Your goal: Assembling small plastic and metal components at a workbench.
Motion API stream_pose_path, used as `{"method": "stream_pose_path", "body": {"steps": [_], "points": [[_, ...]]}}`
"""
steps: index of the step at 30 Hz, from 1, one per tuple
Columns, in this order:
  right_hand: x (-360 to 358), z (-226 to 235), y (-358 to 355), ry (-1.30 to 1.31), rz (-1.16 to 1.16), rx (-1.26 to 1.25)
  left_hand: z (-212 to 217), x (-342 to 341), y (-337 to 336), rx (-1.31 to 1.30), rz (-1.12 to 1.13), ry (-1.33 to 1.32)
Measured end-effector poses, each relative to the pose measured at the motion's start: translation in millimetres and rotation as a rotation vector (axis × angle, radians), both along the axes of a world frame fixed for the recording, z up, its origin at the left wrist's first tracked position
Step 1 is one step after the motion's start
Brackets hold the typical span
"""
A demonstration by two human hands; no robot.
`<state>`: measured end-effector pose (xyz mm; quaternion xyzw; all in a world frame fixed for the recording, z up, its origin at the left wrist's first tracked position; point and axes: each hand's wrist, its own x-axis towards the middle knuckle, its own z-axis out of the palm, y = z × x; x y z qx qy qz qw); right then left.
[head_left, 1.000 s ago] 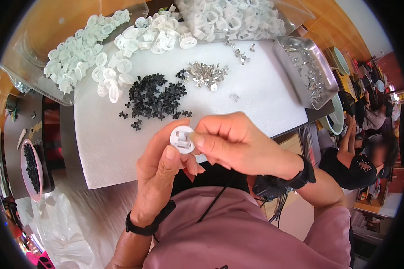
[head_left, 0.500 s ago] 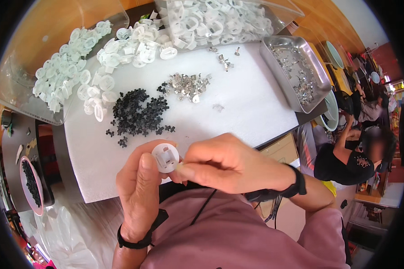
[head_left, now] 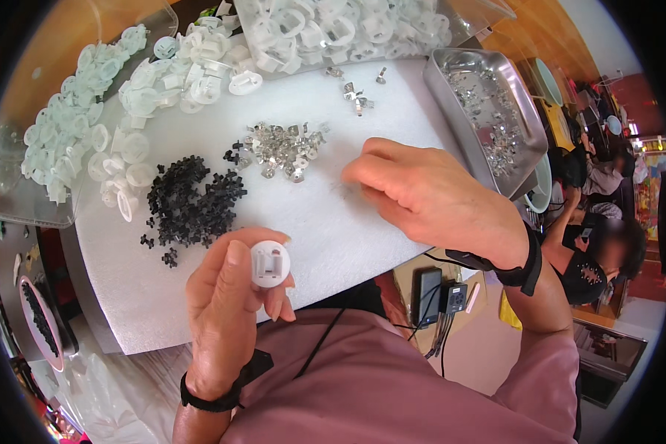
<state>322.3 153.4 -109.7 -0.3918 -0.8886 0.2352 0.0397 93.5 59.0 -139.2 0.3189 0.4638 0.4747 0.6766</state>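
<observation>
My left hand (head_left: 229, 311) holds a small round white plastic part (head_left: 270, 264) up between thumb and fingers, its slotted face toward me. My right hand (head_left: 429, 196) reaches out over the white foam sheet (head_left: 348, 237), fingertips pinched just right of a pile of small shiny metal clips (head_left: 283, 150). Whether those fingers hold a clip is hidden. A heap of small black plastic pieces (head_left: 192, 203) lies left of the metal clips, above my left hand.
White round plastic parts (head_left: 155, 89) lie heaped at the sheet's far left, and more fill a clear container (head_left: 340, 29) at the back. A metal tray (head_left: 481, 111) with metal bits stands at the right. Another person (head_left: 599, 259) sits at the right.
My right hand has let go of the white part and moved away to the sheet near the metal clips. My left hand keeps the part.
</observation>
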Motion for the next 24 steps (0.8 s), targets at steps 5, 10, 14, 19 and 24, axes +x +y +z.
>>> {"method": "stream_pose_path", "body": {"steps": [5,10,14,19,24], "points": [[-5,-4,4,-0.077,0.070,0.017,0,5,1,-0.016,0.022,0.055],[-2,-9,3,-0.053,0.108,0.112,-2,4,0,-0.028,0.053,0.023],[-3,-11,0,-0.032,0.086,0.174,-3,6,-2,-0.018,0.087,0.011],[-3,-9,-2,0.033,0.079,0.196,-4,8,-5,0.021,0.112,0.022],[-1,-20,3,0.070,0.015,0.251,-8,8,-6,0.079,0.122,0.041]]}}
